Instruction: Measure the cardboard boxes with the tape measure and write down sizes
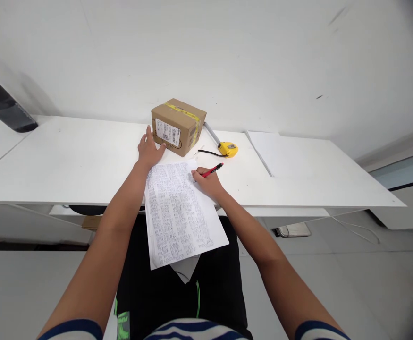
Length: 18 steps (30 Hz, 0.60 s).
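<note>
A sheet of paper [178, 212] covered in handwriting lies across the front edge of the white table [68, 160], overhanging toward my lap. My right hand [208, 182] rests on the sheet's upper right corner, closed round a red pen [213, 169] whose tip meets the paper. My left hand [148, 150] lies flat with fingers spread at the sheet's upper left corner, touching the side of a small brown cardboard box [178, 125] with a white label and yellow tape.
A yellow tape measure [228, 148] with a black strap and some blade pulled out lies right of the box. White sheets [280, 151] lie further right. A dark cylinder [4, 108] juts in at far left. The wall stands just behind the table.
</note>
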Each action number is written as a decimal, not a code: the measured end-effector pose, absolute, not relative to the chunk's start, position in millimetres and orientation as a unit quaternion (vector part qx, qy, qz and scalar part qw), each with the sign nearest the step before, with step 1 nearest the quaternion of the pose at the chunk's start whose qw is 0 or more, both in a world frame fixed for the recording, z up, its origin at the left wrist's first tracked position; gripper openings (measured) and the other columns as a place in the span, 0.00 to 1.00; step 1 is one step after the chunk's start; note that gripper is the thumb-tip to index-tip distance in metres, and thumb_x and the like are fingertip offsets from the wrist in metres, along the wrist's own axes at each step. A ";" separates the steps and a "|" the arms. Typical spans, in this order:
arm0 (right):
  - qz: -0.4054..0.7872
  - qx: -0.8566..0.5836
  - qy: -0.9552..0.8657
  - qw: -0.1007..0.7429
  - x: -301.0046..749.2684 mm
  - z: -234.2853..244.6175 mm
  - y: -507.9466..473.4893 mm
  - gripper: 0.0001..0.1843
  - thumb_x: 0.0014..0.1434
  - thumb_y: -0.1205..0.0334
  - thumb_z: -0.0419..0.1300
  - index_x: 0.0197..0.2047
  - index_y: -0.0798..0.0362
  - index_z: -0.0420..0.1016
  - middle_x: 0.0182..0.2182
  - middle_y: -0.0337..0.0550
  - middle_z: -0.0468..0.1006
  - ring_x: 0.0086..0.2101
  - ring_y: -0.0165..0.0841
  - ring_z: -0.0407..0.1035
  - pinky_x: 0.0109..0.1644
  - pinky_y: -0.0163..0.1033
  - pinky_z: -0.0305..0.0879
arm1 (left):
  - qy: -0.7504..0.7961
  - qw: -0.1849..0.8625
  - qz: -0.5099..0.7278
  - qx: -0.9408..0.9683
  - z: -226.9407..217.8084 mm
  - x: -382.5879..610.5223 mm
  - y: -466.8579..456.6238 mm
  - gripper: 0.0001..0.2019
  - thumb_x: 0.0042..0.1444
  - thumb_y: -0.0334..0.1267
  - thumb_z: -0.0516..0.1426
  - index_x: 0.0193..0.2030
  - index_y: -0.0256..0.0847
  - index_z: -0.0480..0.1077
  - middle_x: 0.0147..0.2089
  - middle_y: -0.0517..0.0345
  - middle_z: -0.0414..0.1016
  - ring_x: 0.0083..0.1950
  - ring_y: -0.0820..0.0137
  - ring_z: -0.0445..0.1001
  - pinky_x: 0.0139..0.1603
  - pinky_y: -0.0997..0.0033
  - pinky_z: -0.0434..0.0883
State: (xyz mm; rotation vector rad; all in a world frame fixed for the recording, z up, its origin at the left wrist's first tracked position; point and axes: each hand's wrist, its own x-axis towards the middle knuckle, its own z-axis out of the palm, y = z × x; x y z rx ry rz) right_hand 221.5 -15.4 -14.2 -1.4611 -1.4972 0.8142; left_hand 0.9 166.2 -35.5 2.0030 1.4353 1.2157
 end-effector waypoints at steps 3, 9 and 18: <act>0.322 -0.591 -0.602 0.430 220.4 -13.0 -16.7 0.22 0.58 0.51 0.56 0.22 0.48 0.49 0.20 0.33 0.50 0.26 0.29 0.47 0.31 0.39 0.46 | 0.529 0.193 0.426 0.708 -36.7 1.3 167.1 0.54 0.50 0.62 0.62 0.78 0.47 0.43 0.74 0.44 0.62 0.79 0.42 0.48 0.77 0.31 0.46; 0.335 -0.583 -0.604 0.428 222.0 -14.9 -15.6 0.22 0.59 0.52 0.56 0.21 0.49 0.49 0.21 0.33 0.51 0.26 0.29 0.48 0.32 0.39 0.47 | 0.511 0.196 0.443 0.710 -40.7 1.3 171.1 0.55 0.49 0.64 0.62 0.78 0.47 0.44 0.73 0.44 0.64 0.78 0.43 0.50 0.77 0.34 0.49; 0.338 -0.581 -0.605 0.427 223.2 -18.0 -15.8 0.23 0.60 0.53 0.56 0.21 0.49 0.48 0.20 0.32 0.49 0.25 0.28 0.48 0.32 0.38 0.47 | 0.563 0.183 0.371 0.715 -22.7 3.9 155.9 0.52 0.56 0.57 0.59 0.79 0.42 0.38 0.75 0.43 0.61 0.77 0.44 0.51 0.76 0.37 0.50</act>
